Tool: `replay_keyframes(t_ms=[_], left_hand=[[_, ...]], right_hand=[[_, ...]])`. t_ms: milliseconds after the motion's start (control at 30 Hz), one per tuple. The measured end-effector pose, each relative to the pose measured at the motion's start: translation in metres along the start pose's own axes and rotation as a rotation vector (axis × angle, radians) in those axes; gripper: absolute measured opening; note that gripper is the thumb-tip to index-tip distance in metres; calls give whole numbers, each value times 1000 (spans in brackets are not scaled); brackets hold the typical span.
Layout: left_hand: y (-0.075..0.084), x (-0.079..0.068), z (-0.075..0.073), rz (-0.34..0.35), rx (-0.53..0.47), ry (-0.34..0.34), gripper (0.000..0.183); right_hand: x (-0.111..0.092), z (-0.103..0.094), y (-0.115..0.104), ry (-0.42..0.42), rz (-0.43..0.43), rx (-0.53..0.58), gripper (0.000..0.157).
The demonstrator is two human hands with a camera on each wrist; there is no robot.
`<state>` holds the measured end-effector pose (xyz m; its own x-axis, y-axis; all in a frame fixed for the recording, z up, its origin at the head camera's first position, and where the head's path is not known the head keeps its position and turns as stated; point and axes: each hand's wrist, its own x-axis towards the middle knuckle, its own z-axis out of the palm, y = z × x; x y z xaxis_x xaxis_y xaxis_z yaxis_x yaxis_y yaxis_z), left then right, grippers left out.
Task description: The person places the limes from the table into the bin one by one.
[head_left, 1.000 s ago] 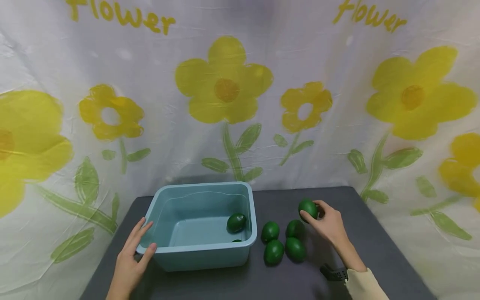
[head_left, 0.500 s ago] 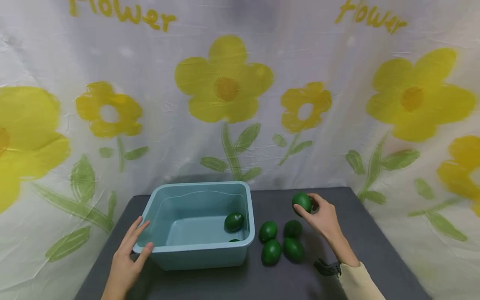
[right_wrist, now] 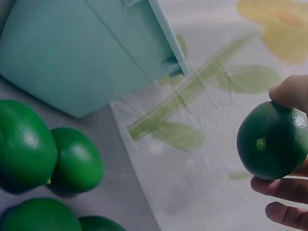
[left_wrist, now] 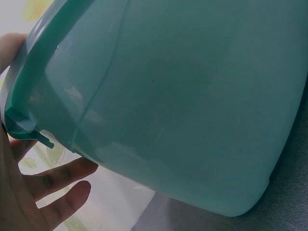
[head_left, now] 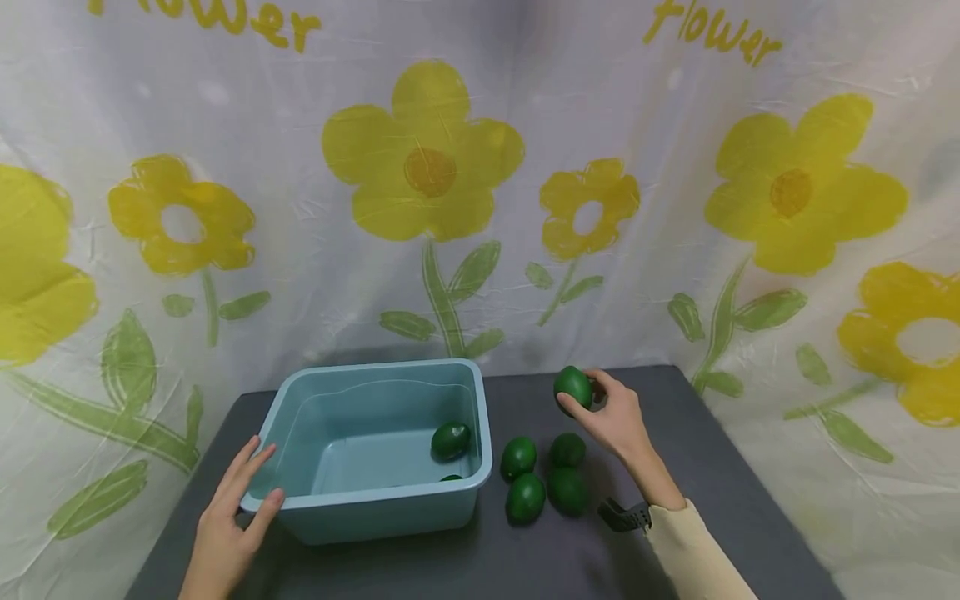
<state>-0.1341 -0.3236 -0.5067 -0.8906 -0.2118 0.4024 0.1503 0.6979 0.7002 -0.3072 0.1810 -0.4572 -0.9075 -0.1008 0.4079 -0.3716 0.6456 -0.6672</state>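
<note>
In the head view a light blue plastic tub stands on the dark table. My left hand rests at its front left corner, fingers along the left rim and thumb at the front rim. The left wrist view shows the fingers fairly straight beside the tub wall. My right hand holds a glossy green avocado between thumb and fingers, raised above the table. Its pale stem nub shows on the held avocado in the right wrist view. Inside the tub lies another avocado; a further green piece is mostly hidden by the front wall.
Several avocados sit close together on the table, just right of the tub. A white curtain painted with yellow flowers hangs behind the table and along its sides. A black wristband is on the right wrist.
My right hand has carried the held avocado leftward and slightly up, toward the tub. The whole view has shifted a little; the left hand stays at the tub corner.
</note>
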Motion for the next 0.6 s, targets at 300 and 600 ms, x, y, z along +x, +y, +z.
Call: replay_keyframes(t_ms=[300,600], left_hand=[[0,2,-2,1,-3,11,61],[-2,1,1,11,1,11,61]], right_hand=[[9,11,-23,-25,-19,35,58],[16,27,-47,-48,-47,67,57]])
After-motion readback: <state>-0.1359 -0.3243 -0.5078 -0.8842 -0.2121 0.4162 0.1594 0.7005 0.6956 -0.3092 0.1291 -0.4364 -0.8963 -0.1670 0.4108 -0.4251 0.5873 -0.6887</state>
